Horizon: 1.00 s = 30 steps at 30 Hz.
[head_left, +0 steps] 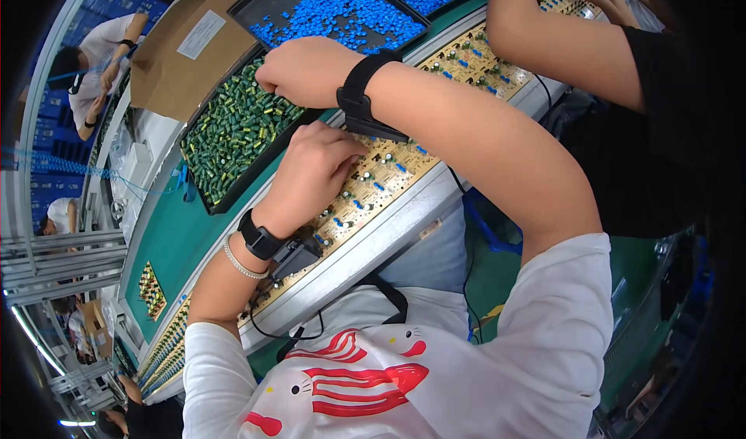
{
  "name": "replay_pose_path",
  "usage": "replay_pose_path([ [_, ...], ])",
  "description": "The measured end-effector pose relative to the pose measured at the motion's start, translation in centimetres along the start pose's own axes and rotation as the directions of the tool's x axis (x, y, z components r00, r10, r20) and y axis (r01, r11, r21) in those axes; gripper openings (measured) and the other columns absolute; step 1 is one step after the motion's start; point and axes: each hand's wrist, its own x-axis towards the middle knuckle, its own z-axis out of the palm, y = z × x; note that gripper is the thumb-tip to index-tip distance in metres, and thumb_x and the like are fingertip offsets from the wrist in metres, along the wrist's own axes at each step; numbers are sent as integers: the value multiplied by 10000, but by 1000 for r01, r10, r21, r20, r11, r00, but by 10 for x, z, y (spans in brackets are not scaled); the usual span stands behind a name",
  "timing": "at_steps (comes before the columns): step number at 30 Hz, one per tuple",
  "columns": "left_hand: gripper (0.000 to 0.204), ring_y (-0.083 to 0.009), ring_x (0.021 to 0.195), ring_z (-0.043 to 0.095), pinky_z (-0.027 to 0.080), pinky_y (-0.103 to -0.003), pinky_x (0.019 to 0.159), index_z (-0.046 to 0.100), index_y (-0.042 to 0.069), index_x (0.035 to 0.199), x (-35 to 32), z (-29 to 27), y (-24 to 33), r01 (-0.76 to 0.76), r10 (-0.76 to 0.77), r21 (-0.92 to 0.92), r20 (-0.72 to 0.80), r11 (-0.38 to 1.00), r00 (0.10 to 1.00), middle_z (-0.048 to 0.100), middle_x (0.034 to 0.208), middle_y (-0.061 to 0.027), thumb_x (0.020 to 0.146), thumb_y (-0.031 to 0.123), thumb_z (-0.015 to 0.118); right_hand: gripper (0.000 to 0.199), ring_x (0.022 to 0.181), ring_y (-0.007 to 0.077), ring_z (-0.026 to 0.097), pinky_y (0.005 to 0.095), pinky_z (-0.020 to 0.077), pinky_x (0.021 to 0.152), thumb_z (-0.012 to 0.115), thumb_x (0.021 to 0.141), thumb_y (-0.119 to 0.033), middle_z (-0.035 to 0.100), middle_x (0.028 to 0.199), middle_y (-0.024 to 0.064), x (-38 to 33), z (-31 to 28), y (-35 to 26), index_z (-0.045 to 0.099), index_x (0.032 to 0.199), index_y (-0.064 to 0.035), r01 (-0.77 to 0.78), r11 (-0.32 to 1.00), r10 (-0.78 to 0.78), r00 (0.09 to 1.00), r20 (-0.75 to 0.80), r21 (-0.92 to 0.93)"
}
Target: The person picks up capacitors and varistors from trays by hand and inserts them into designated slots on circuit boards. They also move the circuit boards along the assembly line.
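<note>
Under the left hand (pixel 311 171) lies a tan circuit board (pixel 388 171) studded with small blue and silver parts, resting on a grey rail along the green counter (pixel 175 241). That hand is curled, knuckles up, fingertips pressed down onto the board; whatever they pinch is hidden beneath them, so I cannot tell if a part is held. A black strap with a clipped cord wraps its wrist, beside a thin bracelet. The right forearm crosses above the left and reaches farther out, its right hand (pixel 299 70) bunched, fingers drawn together over the near edge of a black tray of green capacitors (pixel 233 132); the fingertips are turned away and what they grip cannot be made out. A black band circles that wrist too. Beyond the right hand sits a tray of blue components (pixel 342 12), with a second one cut off by the top edge. Just right of both hands, another person's bare arm (pixel 559 47) stretches over the board line.
</note>
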Motion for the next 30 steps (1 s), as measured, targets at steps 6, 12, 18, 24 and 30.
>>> replay_pose_path([
  [6, 235, -263, 900, 592, 451, -383, 848, 751, 94, 983, 0, -6, 11, -79, 67, 132, 92, 988, 994, 695, 975, -55, 756, 49, 714, 136, 917, 330, 650, 435, 529, 800, 638, 863, -109, 674, 946, 120, -10, -7, -2, 679, 988, -73, 11, 986, 36, 959, -280, 164],
  [12, 242, -334, 982, 633, 490, -445, 826, 716, 51, 1055, -10, -64, -2, 19, -20, 38, 20, 999, 1000, 698, 1051, -113, 815, 59, 689, 105, 741, 119, 627, 271, 520, 693, 701, 890, -74, 643, 848, 41, -72, -35, -15, 635, 953, -25, -111, 881, 248, 936, -250, 460],
  [18, 309, -361, 1123, 610, 489, -429, 975, 661, 29, 1202, -69, -110, -85, 327, -297, 241, -152, 914, 943, 649, 1232, -155, 928, 171, 660, 51, 782, 142, 622, 260, 492, 693, 668, 856, 1, 648, 874, 52, -153, -40, -54, 641, 891, -23, -357, 813, 388, 921, 28, 460],
  [24, 300, -335, 1113, 604, 481, -414, 961, 641, 37, 1231, -83, -95, -89, 392, -385, 200, -71, 898, 920, 629, 1203, -140, 948, 135, 643, 162, 829, 217, 654, 289, 522, 718, 622, 851, 57, 664, 966, 114, -175, -40, -76, 689, 987, -1, -438, 776, 401, 898, 181, 455],
  [30, 146, -338, 953, 630, 493, -444, 865, 699, 45, 1022, -77, -92, -85, 371, -354, 225, -111, 901, 928, 655, 924, -121, 911, 129, 657, 166, 857, 310, 665, 362, 531, 754, 634, 869, 36, 672, 943, 149, -175, -33, -86, 687, 1021, -7, -489, 798, 437, 872, 220, 352],
])
